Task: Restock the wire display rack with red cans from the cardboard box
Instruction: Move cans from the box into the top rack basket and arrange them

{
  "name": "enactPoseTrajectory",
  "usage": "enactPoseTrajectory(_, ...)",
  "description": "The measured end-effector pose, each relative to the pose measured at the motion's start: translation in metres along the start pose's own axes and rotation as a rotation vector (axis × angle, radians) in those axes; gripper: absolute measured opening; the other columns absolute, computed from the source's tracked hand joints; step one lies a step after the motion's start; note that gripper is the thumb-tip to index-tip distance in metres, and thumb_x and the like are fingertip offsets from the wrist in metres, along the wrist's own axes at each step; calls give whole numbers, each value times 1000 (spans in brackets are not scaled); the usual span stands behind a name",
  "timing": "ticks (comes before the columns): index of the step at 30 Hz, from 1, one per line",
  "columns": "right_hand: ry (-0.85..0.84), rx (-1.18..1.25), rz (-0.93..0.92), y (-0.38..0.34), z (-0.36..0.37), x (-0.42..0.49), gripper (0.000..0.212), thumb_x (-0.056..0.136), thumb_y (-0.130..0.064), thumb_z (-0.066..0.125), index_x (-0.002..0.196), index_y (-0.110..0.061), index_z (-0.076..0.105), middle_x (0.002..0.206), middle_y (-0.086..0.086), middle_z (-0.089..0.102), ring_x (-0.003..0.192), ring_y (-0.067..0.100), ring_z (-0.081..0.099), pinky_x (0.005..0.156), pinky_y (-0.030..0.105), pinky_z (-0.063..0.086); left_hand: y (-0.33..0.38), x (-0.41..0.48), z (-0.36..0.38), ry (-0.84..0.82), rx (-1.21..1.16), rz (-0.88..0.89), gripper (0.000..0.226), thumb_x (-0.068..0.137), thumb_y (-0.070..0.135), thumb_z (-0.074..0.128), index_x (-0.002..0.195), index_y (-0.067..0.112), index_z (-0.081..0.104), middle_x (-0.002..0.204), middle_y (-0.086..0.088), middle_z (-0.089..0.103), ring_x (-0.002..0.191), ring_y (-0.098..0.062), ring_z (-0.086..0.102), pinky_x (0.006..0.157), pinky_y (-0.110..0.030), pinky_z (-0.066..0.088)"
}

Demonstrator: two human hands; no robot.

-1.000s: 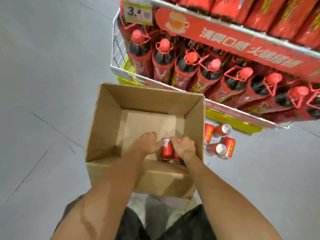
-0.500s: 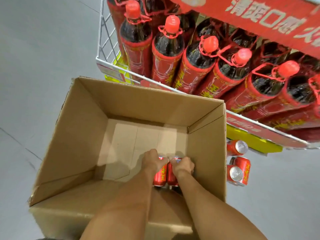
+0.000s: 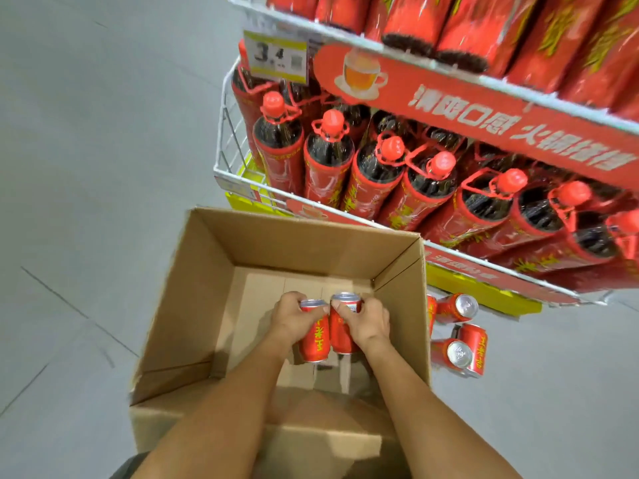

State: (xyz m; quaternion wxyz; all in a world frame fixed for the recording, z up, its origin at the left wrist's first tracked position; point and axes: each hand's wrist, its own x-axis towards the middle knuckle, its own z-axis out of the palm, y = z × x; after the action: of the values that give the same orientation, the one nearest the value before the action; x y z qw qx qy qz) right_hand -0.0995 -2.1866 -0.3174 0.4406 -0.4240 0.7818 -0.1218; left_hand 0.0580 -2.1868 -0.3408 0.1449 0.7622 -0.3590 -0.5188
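Lifting near cardboard box's (image 3: 311, 233) near wall: left hand (image 3: 294, 318) grips red can (image 3: 314, 340), right hand (image 3: 368, 323) grips second can (image 3: 342, 331); both just risen off floor. Probably last pair; wire rack (image 3: 226, 133) next.

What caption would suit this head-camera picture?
Left hand and right hand grip two red cans inside the cardboard box, beside the wire rack.

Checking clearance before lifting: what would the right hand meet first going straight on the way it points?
Probably the left can, held by the left hand, close beside the right can in the right hand. Depth unclear.
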Motion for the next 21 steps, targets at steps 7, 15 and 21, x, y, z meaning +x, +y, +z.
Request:
enactPoseTrajectory(7,120,66,-264,-145,-142,-126,62,65,-79,79,99,-28,74,93,-11,73,91,13,68,82,37,57,146,-139,-121,-25,-196,220,85,40,64,85,106,14,67,101,1,72,94,-20,70,95,-37,57)
enactPoseTrajectory(15,393,333,-337,-352,-376,-335,52,66,-41,94,102,-26,60,92,-12,68,87,16,67,72,22,43,392,-385,-278,-2,-440,395,43,50,41,87,82,14,75,72,2,73,71,-14,65,64,-33,52)
enactPoseTrajectory(21,604,600,-458,-462,-511,-434,47,76,-45,87,117,-32,65,109,-13,71,102,11,66,90,35,53,530,-506,-336,-23,-716,476,37,76,17,91,103,7,67,95,-13,74,78,-25,73,65,-44,63)
